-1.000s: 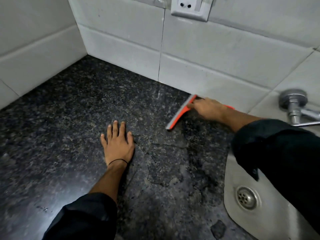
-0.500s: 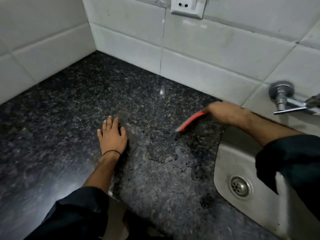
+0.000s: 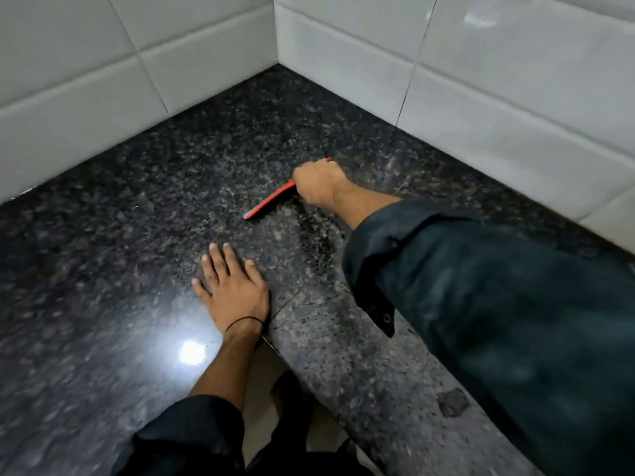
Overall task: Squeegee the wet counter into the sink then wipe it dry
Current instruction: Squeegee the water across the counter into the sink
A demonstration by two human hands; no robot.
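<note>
Dark speckled granite desk (image 3: 137, 252), white tiled walls (image 3: 481, 97) meeting at its back corner.

Right hand (image 3: 318, 185): fingers curled tight round the handle of a red squeegee (image 3: 269, 203), fist covering most of the grip. The squeegee sits mid-desk, between the back corner and the front edge, its blade running diagonally and its free end low against the granite. Slight blur; exact contact is hard to judge.

Darker wet-looking patch (image 3: 312, 231) just beside the blade, on the side toward the front edge.

Left hand (image 3: 233, 286): flat, palm down, fingers straight and spread, resting on the desk near the front edge, holding nothing. Thin black band (image 3: 244, 320) on its wrist.

Dark sleeve (image 3: 481, 304) on the right arm.
</note>
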